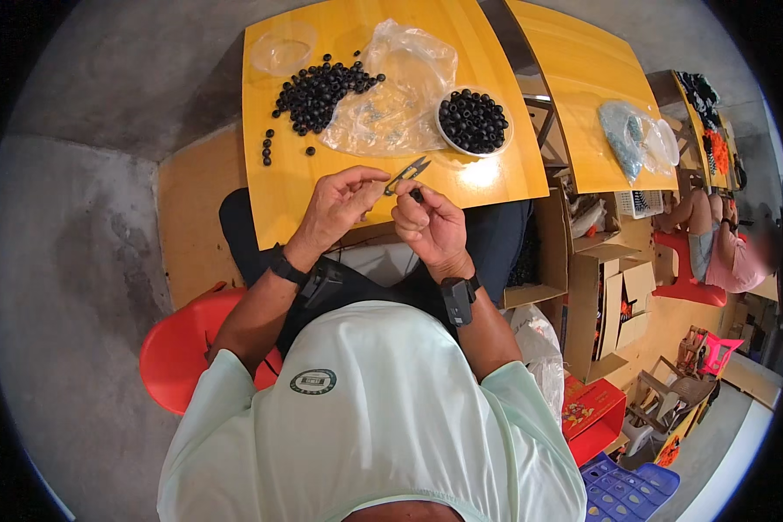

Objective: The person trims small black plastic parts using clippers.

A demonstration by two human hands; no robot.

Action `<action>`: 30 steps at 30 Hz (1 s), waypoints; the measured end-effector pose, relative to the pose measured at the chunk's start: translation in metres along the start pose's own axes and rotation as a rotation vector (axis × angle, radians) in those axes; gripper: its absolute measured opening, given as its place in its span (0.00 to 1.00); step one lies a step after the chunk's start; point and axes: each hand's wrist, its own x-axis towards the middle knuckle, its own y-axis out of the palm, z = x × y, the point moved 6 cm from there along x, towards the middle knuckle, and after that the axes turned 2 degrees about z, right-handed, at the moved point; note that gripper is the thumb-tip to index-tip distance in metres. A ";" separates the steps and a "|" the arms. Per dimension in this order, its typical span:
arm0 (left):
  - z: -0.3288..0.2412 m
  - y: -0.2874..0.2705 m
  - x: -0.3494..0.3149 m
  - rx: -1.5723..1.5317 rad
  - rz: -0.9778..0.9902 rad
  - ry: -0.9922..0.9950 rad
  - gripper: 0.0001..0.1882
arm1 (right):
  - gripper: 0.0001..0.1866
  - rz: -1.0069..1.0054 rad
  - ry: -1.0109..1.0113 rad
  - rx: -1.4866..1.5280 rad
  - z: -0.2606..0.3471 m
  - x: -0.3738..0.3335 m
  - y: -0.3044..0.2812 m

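Note:
My right hand is closed, pinching a small black bead between thumb and fingers above the table's near edge. Just left of it, my left hand has its fingers partly stretched toward the right, with no held thing visible. Thread snips with dark blades lie by the left fingertips, blades pointing away to the right; whether the fingers touch them I cannot tell. Beyond the hands, a white bowl is full of black beads. A heap of loose black beads covers the table's left part.
A clear plastic bag lies between heap and bowl on the yellow table. A clear round lid or container is at the far left. Cardboard boxes stand at right. A person sits farther right.

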 end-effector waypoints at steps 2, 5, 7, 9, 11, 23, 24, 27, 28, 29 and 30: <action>0.004 0.000 -0.003 0.009 -0.007 0.009 0.17 | 0.24 -0.017 -0.004 -0.009 0.000 0.002 0.008; 0.007 -0.003 -0.005 0.040 -0.026 0.018 0.16 | 0.24 -0.029 -0.011 -0.013 0.002 0.000 0.016; 0.008 -0.005 -0.006 0.061 -0.037 0.017 0.16 | 0.24 -0.023 -0.015 -0.009 0.004 -0.001 0.017; 0.011 -0.010 -0.007 0.035 -0.098 -0.032 0.13 | 0.23 -0.006 -0.027 -0.017 0.006 -0.002 0.016; 0.020 -0.014 -0.008 0.065 -0.108 -0.034 0.12 | 0.22 -0.018 -0.029 -0.014 0.008 -0.005 0.009; 0.046 -0.085 -0.002 0.567 -0.501 0.094 0.15 | 0.19 -0.482 -0.538 -0.466 0.144 -0.111 0.006; 0.036 -0.091 -0.001 0.777 -0.568 0.166 0.17 | 0.19 -0.578 -0.602 -0.549 0.160 -0.129 0.002; 0.030 -0.101 0.014 0.926 -0.583 0.157 0.19 | 0.18 -0.805 -0.634 -0.778 0.199 -0.183 -0.017; 0.032 -0.104 0.017 0.925 -0.584 0.159 0.19 | 0.16 -0.998 -0.637 -0.780 0.210 -0.207 -0.035; 0.037 -0.107 0.022 0.980 -0.577 0.146 0.19 | 0.13 -1.198 -0.641 -0.779 0.218 -0.234 -0.051; 0.041 -0.108 0.025 1.038 -0.570 0.132 0.18 | 0.13 -1.201 -0.648 -0.782 0.222 -0.250 -0.062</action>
